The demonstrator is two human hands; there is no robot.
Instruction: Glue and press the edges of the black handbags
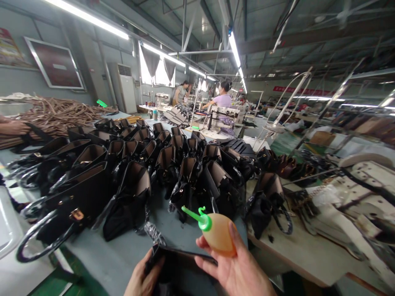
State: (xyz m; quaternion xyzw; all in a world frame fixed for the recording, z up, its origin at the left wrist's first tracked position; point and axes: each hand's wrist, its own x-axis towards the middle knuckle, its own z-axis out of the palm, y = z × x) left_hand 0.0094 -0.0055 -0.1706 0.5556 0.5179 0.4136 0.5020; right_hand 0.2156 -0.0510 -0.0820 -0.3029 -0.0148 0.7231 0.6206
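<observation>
My right hand (239,269) grips an orange squeeze bottle (219,233) with a green nozzle that points up and to the left. My left hand (142,279) is closed on the edge of a flat black bag piece (179,267) at the bottom of the view. Both hands are low, at the near edge of the grey table (129,255). Right beyond them stand many open black handbags (135,193) with brown linings, packed in rows.
A pile of brown straps (58,115) lies at the far left, where another person's hand (14,127) rests. Sewing machines (354,185) stand on the right. Two people (222,99) work at benches in the background.
</observation>
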